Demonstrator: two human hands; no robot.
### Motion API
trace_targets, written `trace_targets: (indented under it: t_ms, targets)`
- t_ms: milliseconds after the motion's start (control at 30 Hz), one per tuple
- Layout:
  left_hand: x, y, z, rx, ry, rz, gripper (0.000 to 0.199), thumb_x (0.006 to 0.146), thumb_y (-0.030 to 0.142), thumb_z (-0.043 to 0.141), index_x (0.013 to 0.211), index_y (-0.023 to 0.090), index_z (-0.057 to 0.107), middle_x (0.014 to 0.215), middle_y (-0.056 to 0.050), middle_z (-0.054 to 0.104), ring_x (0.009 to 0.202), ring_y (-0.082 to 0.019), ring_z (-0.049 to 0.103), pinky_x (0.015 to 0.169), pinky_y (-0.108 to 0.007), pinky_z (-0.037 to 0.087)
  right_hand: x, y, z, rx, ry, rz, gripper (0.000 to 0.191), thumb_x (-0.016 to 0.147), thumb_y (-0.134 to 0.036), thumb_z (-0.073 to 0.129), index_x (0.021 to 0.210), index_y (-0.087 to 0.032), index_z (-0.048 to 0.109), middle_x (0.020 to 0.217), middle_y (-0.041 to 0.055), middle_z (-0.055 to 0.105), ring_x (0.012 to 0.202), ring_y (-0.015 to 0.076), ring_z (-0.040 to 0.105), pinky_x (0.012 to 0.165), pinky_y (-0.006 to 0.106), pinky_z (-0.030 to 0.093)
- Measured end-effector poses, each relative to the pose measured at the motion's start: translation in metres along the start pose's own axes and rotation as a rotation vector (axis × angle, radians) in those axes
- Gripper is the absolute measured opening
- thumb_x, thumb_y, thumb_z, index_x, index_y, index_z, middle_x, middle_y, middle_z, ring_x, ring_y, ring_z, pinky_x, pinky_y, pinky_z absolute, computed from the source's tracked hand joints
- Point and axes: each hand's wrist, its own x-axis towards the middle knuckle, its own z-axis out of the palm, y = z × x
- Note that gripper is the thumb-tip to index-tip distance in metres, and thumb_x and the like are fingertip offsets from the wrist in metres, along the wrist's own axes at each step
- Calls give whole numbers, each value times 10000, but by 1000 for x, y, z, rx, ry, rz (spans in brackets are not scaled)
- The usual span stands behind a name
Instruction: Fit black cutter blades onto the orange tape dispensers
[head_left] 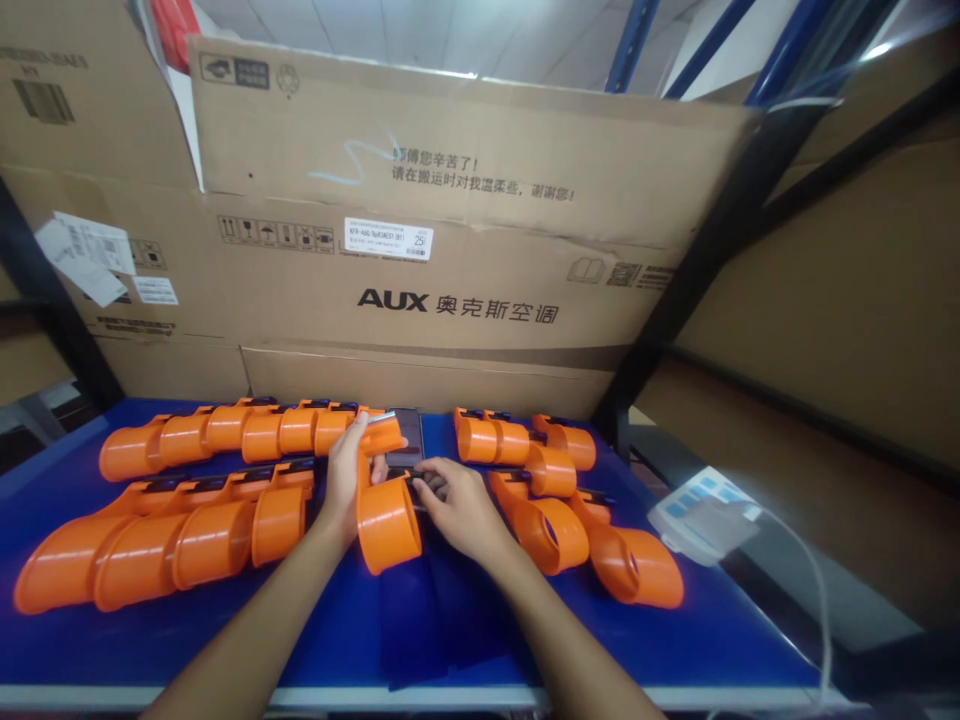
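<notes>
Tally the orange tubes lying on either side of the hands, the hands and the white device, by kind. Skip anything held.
Orange tubes: 16
Hands, left hand and right hand: 2
White device: 1
Total: 19

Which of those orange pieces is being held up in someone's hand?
The middle orange piece, gripped in the left hand; the other orange pieces lie on the blue table to either side.

Soft, fairly even light reaches my blue tabletop, and small highlights shine on the orange rings. Glare streaks the upper right corner. The wide lens bends and smears the edges; the carton print mid-frame reads sharper.
</notes>
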Motion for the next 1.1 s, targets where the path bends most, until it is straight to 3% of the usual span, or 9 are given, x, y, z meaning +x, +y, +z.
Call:
trace_targets:
  t_ms: [133, 300, 533, 767, 967, 1100]
  targets:
    - [0, 0, 0, -6, 1, -2, 577, 803, 732, 650, 757, 156, 669, 377, 26, 465, 325, -108, 411, 398, -261, 305, -1, -2, -4, -60, -19, 5, 108, 921, -193, 638, 996, -214, 712, 893, 40, 724, 787, 188, 661, 729, 292, 514]
    - [-1, -1, 2, 9, 19, 41, 514, 799, 682, 685, 751, 173, 631, 409, 28, 508, 335, -104, 423, 409, -257, 308, -2, -5, -6, -146, -35, -109, 105, 952, -213, 632, 1028, -218, 705, 1020, 73, 717, 949, 222, 633, 839, 336, 497]
    - [-7, -3, 8, 3, 16, 123, 494, 773, 646, 735, 704, 201, 530, 433, 49, 505, 336, -85, 403, 383, -237, 273, 1, -8, 10, -286, -86, -157, 94, 944, -271, 680, 1026, -229, 698, 1006, 72, 675, 943, 232, 557, 813, 328, 429]
    - [-4, -6, 8, 2, -4, 101, 495, 769, 639, 745, 700, 205, 517, 443, 65, 464, 343, -82, 406, 382, -224, 285, 10, -5, 20, -445, -132, -232, 105, 979, -264, 626, 957, -222, 719, 1044, 100, 650, 960, 249, 498, 809, 354, 386]
    - [-2, -9, 9, 42, -17, 91, 487, 767, 648, 746, 731, 199, 562, 482, 52, 507, 344, -79, 405, 377, -220, 289, 11, 1, 18, -365, -73, -193, 79, 945, -261, 675, 994, -229, 727, 1042, 89, 659, 957, 247, 516, 822, 356, 423]
    - [-4, -10, 10, 95, -36, 111, 491, 773, 648, 746, 719, 193, 568, 517, 40, 534, 347, -71, 405, 358, -214, 277, 14, 1, 7, -205, 74, -130, 106, 968, -251, 616, 922, -219, 706, 946, 73, 685, 923, 241, 566, 841, 359, 455]
